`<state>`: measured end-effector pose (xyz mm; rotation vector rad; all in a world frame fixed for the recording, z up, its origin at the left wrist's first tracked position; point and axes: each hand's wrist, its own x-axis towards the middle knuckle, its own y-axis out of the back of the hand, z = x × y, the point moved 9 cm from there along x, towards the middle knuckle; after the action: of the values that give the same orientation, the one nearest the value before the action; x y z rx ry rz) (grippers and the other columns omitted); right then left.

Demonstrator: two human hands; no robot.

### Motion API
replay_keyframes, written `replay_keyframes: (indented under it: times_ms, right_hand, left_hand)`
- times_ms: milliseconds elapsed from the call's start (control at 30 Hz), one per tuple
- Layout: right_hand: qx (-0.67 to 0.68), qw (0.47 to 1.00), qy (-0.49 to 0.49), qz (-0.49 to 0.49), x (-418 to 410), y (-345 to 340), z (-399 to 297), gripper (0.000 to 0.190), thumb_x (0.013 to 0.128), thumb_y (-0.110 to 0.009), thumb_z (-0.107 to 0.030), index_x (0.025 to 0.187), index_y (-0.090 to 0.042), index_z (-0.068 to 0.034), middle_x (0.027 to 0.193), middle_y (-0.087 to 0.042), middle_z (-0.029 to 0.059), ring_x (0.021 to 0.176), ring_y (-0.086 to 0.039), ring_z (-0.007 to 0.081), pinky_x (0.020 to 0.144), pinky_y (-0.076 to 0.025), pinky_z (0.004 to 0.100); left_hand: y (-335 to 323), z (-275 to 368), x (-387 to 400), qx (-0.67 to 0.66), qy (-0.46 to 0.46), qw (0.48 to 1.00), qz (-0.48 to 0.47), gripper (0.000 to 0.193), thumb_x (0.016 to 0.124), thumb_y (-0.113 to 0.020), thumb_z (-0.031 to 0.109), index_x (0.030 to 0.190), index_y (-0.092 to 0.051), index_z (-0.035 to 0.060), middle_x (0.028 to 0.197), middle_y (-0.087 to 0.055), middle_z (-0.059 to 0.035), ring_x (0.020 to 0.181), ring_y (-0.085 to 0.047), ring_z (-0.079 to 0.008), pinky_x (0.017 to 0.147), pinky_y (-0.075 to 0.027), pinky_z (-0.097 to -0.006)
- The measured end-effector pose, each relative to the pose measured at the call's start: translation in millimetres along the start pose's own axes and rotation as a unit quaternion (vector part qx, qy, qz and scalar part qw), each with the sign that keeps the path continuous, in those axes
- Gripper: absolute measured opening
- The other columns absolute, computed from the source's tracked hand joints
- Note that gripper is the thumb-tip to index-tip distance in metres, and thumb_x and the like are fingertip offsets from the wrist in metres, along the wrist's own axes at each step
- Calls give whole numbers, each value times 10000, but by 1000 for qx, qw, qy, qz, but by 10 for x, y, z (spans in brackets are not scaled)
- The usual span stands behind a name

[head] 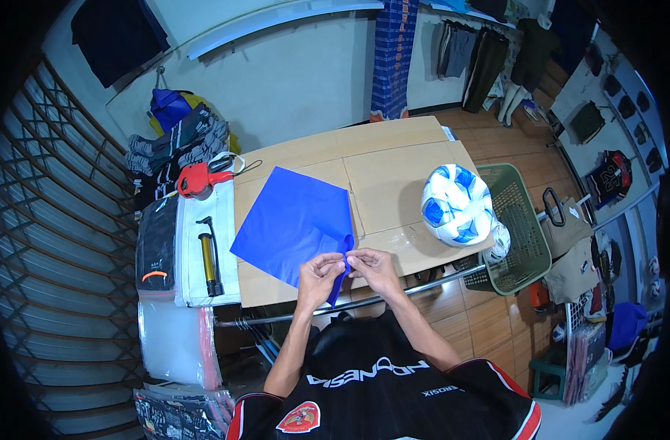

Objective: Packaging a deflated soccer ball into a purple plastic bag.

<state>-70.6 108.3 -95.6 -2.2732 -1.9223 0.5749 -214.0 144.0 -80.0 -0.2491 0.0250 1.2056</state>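
Note:
A blue plastic bag or sheet (296,220) lies mostly flat on a cardboard-covered table (390,181), with its near right edge gathered up. My left hand (318,278) pinches that edge between thumb and fingers. Close beside it, my right hand (374,269) grips the same edge, so the fingertips of both hands almost meet. A narrow folded strip of the blue material hangs down below the fingers, past the table's front edge. To the right of the hands, a white and blue soccer ball (457,205) rests near the table's corner.
Left of the cardboard are a hand pump (208,258), a red price-label gun (200,180) and stacked socks (175,143). A green plastic basket (524,231) stands at the right, a second ball (500,242) inside. A metal rail (412,290) runs along the table's front.

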Motion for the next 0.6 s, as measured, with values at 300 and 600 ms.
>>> replay_keyframes:
  times_ms: [300,600]
  right_hand:
    - [-36,999,15,-1,-22,-39,-11,206,947,-695,-96,1100,-692,43,961,-722,99,834,-683,121,685,-594,252]
    - [-77,997,15,9,-53,-11,-77,351,918,-741,-151,1175,-636,64,968,-727,140,827,-687,128,669,-582,258]
  left_hand:
    - [16,61,21,21,-34,999,34,156,885,-685,-23,1029,-645,-70,945,-699,-101,863,-673,-110,738,-542,-228]
    - [-35,138,13,-11,-86,995,48,288,856,-687,-58,1040,-479,18,949,-623,-77,776,-642,-67,665,-501,-203]
